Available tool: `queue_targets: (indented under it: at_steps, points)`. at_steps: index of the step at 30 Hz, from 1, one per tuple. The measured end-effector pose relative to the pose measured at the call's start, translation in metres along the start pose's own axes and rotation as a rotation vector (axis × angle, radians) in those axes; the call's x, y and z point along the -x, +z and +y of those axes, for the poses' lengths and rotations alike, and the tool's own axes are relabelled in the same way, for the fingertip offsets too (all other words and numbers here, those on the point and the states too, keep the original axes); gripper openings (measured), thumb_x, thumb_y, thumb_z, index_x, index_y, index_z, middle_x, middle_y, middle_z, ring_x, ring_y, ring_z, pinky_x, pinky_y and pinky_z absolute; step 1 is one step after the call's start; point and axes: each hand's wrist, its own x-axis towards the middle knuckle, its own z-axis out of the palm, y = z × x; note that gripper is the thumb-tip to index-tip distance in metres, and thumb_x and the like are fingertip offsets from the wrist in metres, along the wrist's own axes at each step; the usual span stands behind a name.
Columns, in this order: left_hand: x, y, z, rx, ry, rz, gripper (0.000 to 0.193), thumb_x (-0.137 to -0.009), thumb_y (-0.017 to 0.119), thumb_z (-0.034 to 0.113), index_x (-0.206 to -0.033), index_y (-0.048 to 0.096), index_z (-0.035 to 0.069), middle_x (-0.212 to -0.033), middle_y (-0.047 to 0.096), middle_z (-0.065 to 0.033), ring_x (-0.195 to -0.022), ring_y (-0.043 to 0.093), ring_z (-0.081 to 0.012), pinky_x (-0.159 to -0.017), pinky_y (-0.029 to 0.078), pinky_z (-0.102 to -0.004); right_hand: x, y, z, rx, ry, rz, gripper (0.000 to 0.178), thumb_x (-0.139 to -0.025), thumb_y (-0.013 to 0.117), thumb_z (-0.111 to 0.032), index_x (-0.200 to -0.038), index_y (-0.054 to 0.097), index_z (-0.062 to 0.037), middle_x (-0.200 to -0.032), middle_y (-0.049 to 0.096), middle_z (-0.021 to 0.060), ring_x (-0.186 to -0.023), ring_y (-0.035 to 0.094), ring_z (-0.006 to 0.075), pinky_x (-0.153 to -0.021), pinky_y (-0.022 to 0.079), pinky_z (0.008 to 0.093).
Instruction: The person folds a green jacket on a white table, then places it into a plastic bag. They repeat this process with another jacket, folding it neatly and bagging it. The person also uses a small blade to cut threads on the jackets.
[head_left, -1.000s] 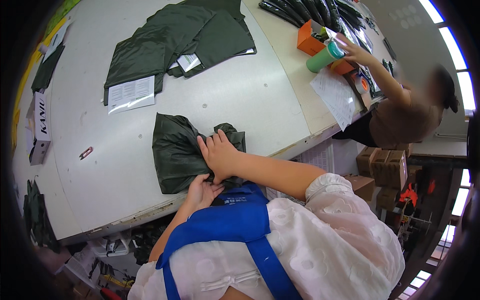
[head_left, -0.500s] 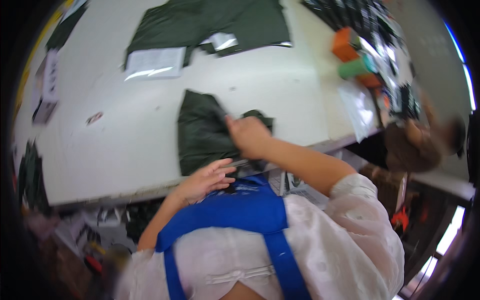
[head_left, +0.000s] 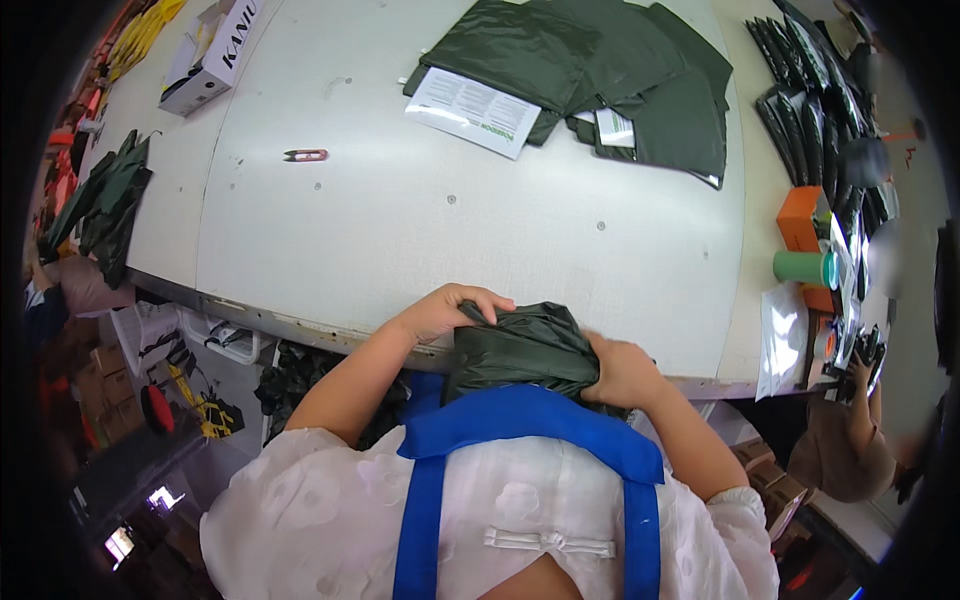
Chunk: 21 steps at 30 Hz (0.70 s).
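Note:
A dark green, thin plastic-like folded fabric piece (head_left: pixel 515 350) hangs at the near edge of the white table, close against my blue apron (head_left: pixel 530 420). My left hand (head_left: pixel 455 312) grips its upper left part, thumb and fingers closed on the rim. At its right side my right hand (head_left: pixel 622 372) is closed round the material, with the fingertips hidden behind it. Farther off, several dark green folded pieces (head_left: pixel 640 70) lie overlapping on the table, with a printed white sheet in a clear sleeve (head_left: pixel 475 108) at their near side.
Small red thread snips (head_left: pixel 306 155) lie on the table (head_left: pixel 350 240). An open white box (head_left: pixel 210 60) stands far left, near dark green fabric (head_left: pixel 110 205). On the right are a green cylinder (head_left: pixel 803 267), an orange box (head_left: pixel 800 218), a clear plastic bag (head_left: pixel 782 340) and black packages (head_left: pixel 800 120). A co-worker (head_left: pixel 845 440) sits right.
The green piece has come off the tabletop toward my body. My left hand has taken hold of it, and my right hand has moved to its right side. The view has turned.

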Motion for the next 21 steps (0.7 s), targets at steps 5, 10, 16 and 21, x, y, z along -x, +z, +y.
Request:
queue_targets:
  at_steps: [5,10,16,21]
  points:
    - [-0.083,-0.113,0.056,-0.315,0.075,0.586,0.078,-0.076,0.073,0.015,-0.141,0.033,0.003,-0.141,0.042,-0.0144,-0.129,0.041,-0.0248,-0.106,0.034,-0.0367,0.000,0.004,0.015,0.028,-0.076,0.234,0.075,-0.058,0.074,-0.025,-0.126,0.049,-0.0042,-0.094,0.064,0.0201,-0.089,0.062,0.0365,-0.078,0.051,0.0422]
    - [-0.167,-0.219,0.133,-1.102,-0.212,1.401,0.095,-0.066,0.081,0.031,-0.138,0.029,-0.003,-0.135,0.043,-0.0207,-0.126,0.040,-0.0365,-0.105,0.034,-0.0416,0.001,0.008,0.029,-0.020,0.116,0.358,0.074,-0.056,0.076,-0.024,-0.124,0.052,-0.0047,-0.092,0.063,0.0188,-0.087,0.061,0.0364,-0.077,0.051,0.0424]
    - [-0.144,-0.228,0.115,-0.558,-0.184,1.043,0.063,-0.069,0.078,0.015,-0.123,0.047,0.000,-0.107,0.063,-0.0170,-0.102,0.061,-0.0302,-0.088,0.047,-0.0438,-0.004,-0.016,0.049,-0.215,0.212,0.457,0.063,-0.055,0.074,-0.020,-0.112,0.057,-0.0013,-0.090,0.064,0.0225,-0.087,0.061,0.0397,-0.077,0.050,0.0429]
    - [-0.039,-0.117,0.075,0.165,-0.010,0.954,0.036,-0.078,0.065,-0.005,-0.112,0.055,-0.001,-0.101,0.065,-0.0116,-0.091,0.063,-0.0223,-0.077,0.052,-0.0355,-0.013,-0.039,0.063,-0.484,0.267,0.579,0.053,-0.057,0.071,-0.012,-0.106,0.058,0.0027,-0.090,0.066,0.0228,-0.087,0.065,0.0364,-0.079,0.050,0.0381]
